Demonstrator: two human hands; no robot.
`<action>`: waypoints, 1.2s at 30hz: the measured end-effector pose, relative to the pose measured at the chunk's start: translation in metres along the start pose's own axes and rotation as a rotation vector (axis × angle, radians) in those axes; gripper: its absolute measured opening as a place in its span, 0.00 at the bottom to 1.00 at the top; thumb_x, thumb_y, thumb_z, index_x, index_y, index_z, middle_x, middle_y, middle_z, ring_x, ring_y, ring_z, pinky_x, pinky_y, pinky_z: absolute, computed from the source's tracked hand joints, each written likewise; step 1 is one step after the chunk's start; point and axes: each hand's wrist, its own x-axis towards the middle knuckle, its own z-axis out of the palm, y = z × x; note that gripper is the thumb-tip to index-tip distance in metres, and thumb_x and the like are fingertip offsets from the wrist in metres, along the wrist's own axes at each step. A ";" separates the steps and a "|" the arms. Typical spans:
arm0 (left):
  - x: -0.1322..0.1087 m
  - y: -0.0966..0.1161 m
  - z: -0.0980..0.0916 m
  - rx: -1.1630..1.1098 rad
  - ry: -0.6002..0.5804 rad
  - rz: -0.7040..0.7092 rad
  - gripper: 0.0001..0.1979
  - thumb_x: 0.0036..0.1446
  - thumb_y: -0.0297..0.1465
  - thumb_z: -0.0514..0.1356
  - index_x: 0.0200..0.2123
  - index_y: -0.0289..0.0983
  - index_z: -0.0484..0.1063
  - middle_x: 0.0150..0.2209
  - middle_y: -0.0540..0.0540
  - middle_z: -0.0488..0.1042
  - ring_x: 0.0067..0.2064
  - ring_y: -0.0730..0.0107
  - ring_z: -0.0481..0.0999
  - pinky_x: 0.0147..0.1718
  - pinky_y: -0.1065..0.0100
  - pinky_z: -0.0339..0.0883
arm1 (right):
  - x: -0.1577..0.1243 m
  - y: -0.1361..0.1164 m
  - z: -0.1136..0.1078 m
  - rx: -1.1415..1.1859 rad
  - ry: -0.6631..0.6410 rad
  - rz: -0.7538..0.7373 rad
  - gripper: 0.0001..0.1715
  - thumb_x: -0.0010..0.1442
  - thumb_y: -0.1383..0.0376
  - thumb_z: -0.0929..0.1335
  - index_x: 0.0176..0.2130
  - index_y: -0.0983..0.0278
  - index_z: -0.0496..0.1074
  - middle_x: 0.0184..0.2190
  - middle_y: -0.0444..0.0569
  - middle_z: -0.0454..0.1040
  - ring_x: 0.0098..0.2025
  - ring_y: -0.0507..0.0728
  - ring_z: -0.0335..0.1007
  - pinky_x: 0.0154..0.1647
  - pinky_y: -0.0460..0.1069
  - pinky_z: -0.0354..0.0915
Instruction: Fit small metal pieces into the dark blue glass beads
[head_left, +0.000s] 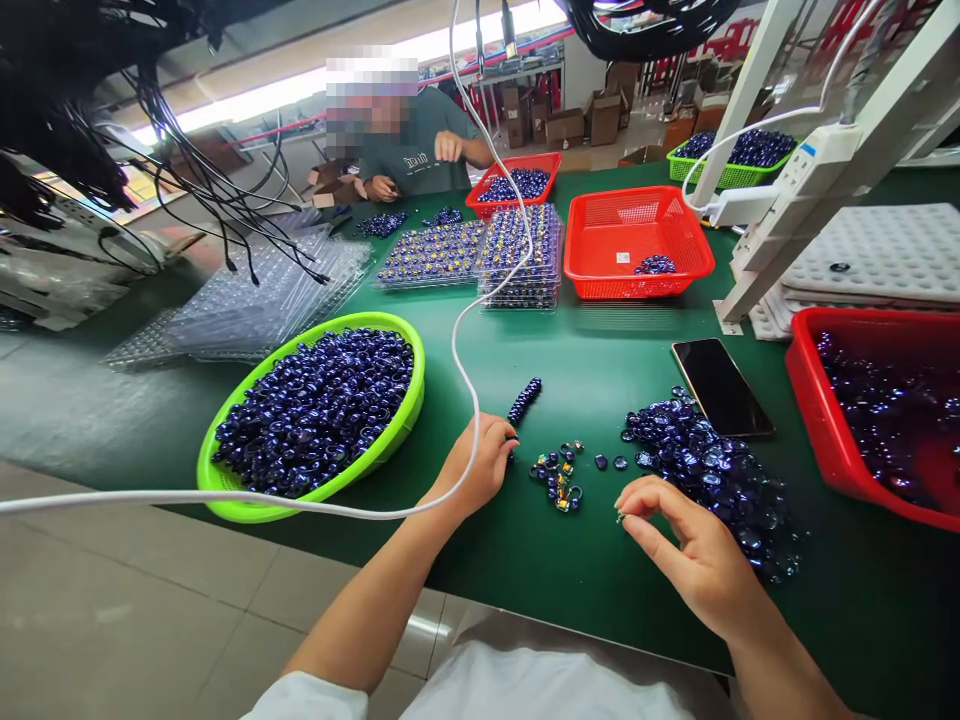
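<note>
A glossy violet-blue row of rings matches the heap in a lime-green basket — both vivid against a deep-green tabletop — as dark-blue discs gleam, yellow dots pattern violet trayed pieces, and a red basket, black phone and white cable lend contrast.

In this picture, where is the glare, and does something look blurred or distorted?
Head view: the lamp strip burns white; the green tabletop carries a pale sheen; the blue pieces beside the right hand glint; the clear trays at left look smeared; the lime basket seems stretched, likely by the wide lens.
</note>
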 end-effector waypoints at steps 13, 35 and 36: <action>0.009 0.049 -0.011 -0.848 -0.056 -0.360 0.06 0.57 0.33 0.64 0.35 0.36 0.75 0.36 0.44 0.77 0.38 0.66 0.76 0.39 0.65 0.70 | 0.000 0.000 0.005 0.150 0.134 -0.014 0.03 0.66 0.61 0.65 0.39 0.57 0.70 0.48 0.48 0.72 0.53 0.58 0.68 0.52 0.52 0.64; 0.026 0.110 0.037 -1.346 -0.254 -0.408 0.17 0.56 0.36 0.66 0.46 0.34 0.76 0.36 0.42 0.80 0.37 0.65 0.79 0.41 0.64 0.74 | 0.001 -0.005 0.008 0.022 0.274 -0.118 0.03 0.65 0.66 0.65 0.39 0.58 0.70 0.47 0.49 0.74 0.52 0.59 0.70 0.52 0.54 0.66; 0.025 0.109 0.037 -1.363 -0.260 -0.413 0.17 0.56 0.36 0.66 0.46 0.34 0.76 0.35 0.43 0.80 0.37 0.66 0.79 0.40 0.64 0.74 | 0.001 -0.005 0.007 0.064 0.269 -0.091 0.03 0.66 0.65 0.65 0.39 0.58 0.70 0.47 0.49 0.74 0.51 0.58 0.70 0.52 0.54 0.67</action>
